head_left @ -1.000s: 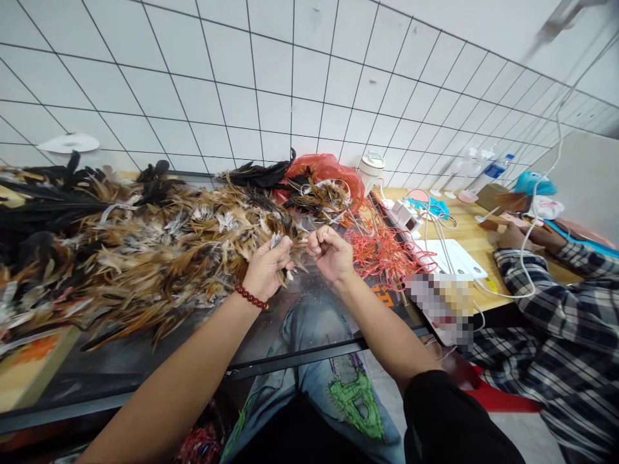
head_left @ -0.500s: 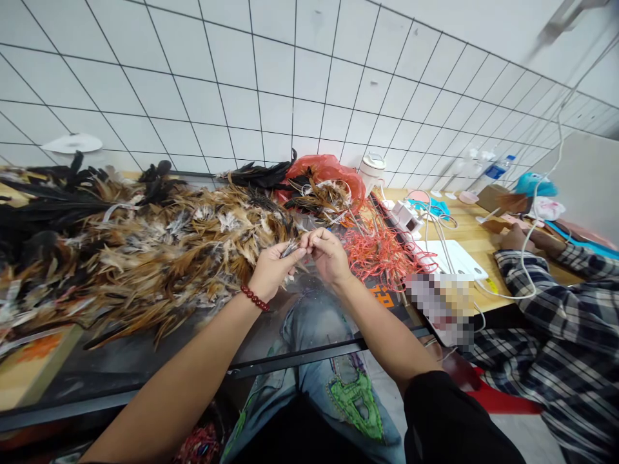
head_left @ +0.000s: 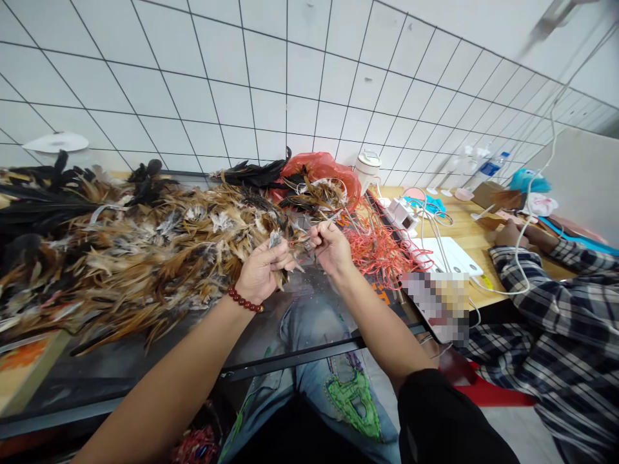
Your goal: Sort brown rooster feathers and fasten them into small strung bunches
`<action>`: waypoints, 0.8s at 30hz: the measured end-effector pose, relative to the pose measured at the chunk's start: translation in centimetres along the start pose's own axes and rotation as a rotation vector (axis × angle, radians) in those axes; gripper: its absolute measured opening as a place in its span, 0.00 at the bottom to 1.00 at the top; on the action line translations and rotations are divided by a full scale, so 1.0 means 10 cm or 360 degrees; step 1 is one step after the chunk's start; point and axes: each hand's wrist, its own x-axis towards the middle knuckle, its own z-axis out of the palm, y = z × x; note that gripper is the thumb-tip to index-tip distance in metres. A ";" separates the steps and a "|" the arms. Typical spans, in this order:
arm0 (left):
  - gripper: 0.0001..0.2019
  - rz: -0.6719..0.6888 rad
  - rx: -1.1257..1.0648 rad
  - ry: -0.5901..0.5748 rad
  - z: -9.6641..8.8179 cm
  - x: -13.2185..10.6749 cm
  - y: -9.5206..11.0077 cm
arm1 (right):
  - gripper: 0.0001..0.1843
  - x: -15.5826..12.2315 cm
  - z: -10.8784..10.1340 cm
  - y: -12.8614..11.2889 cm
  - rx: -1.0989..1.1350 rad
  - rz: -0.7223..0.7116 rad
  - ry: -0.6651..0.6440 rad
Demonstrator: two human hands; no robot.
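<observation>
My left hand point(head_left: 261, 272), wearing a dark red bead bracelet point(head_left: 245, 300), is closed around a small bunch of feathers point(head_left: 275, 239) whose pale grey ends stick up past the thumb. A short way to the right, my right hand point(head_left: 333, 250) is pinched shut, thumb against fingers. What looks like a thin reddish strand point(head_left: 300, 241) spans the gap between both hands; its exact kind is hard to make out. Beside my left hand spreads a big heap of brown, white and black feathers point(head_left: 159, 258). Right of my right hand lies a tangle of red strings point(head_left: 377, 248).
Behind my hands sits a red plastic bag point(head_left: 314, 166) with feathers, near a white lidded cup point(head_left: 367, 169). To the right are a power strip point(head_left: 403, 212) with cables, a white board point(head_left: 452, 256) and a blurred phone-like item point(head_left: 435, 306). A co-worker's plaid sleeve point(head_left: 522, 274) is at far right.
My hands have drawn apart, the left shifting slightly left and down. A thin strand now shows between them. The whole view has shifted slightly.
</observation>
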 end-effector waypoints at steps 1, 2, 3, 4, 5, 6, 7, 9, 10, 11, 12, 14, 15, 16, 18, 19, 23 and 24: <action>0.16 0.0030 -0.0008 -0.0002 0.01 0.00 0.01 | 0.12 0.01 -0.02 -0.02 0.0001 -0.0018 0.0014; 0.16 0.0054 -0.0017 -0.0008 0.01 0.00 0.01 | 0.12 0.01 -0.03 -0.03 0.0006 -0.0030 0.0016; 0.17 0.0073 -0.0029 -0.0012 0.01 0.01 0.02 | 0.12 0.01 -0.04 -0.04 0.0013 -0.0032 0.0001; 0.16 0.0092 -0.0048 -0.0008 0.00 0.01 0.02 | 0.13 -0.01 -0.04 -0.03 0.0021 -0.0019 -0.0034; 0.15 0.0107 -0.0073 0.0004 0.00 0.02 0.03 | 0.13 -0.02 -0.04 -0.02 0.0031 0.0011 -0.0090; 0.14 0.0115 -0.0103 0.0021 -0.01 0.03 0.04 | 0.13 -0.04 -0.03 0.00 0.0045 0.0053 -0.0158; 0.12 0.0117 -0.0137 0.0042 -0.02 0.04 0.05 | 0.14 -0.06 -0.01 0.02 0.0068 0.0096 -0.0224; 0.09 0.0114 -0.0195 0.0096 -0.04 0.05 0.09 | 0.14 -0.09 0.02 0.06 0.0113 0.0157 -0.0314; 0.08 0.0103 -0.0217 0.0126 -0.05 0.05 0.10 | 0.14 -0.10 0.03 0.08 0.0119 0.0175 -0.0332; 0.07 0.0085 -0.0232 0.0152 -0.05 0.05 0.12 | 0.14 -0.10 0.04 0.09 0.0109 0.0185 -0.0328; 0.08 0.0070 -0.0240 0.0173 -0.06 0.05 0.14 | 0.14 -0.09 0.05 0.09 0.0083 0.0190 -0.0299; 0.09 0.0056 -0.0232 0.0196 -0.06 0.05 0.16 | 0.15 -0.05 0.03 0.05 0.0014 0.0169 -0.0168; 0.10 0.0053 -0.0217 0.0197 -0.06 0.05 0.16 | 0.15 -0.02 0.01 0.01 -0.0012 0.0135 -0.0086; 0.11 0.0051 -0.0195 0.0191 -0.05 0.05 0.14 | 0.15 0.01 -0.01 -0.04 -0.0027 0.0081 -0.0005; 0.11 0.0016 -0.0132 0.0157 -0.03 0.05 0.09 | 0.15 0.06 -0.07 -0.14 -0.0041 -0.0055 0.0117; 0.11 -0.0012 -0.0096 0.0128 -0.02 0.05 0.06 | 0.15 0.09 -0.09 -0.20 -0.0050 -0.0117 0.0158; 0.11 -0.0088 0.0004 0.0011 0.05 0.03 -0.07 | 0.15 0.12 -0.14 -0.34 -0.0100 -0.0259 0.0278; 0.11 -0.0101 0.0020 -0.0008 0.05 0.03 -0.09 | 0.15 0.12 -0.14 -0.35 -0.0110 -0.0291 0.0296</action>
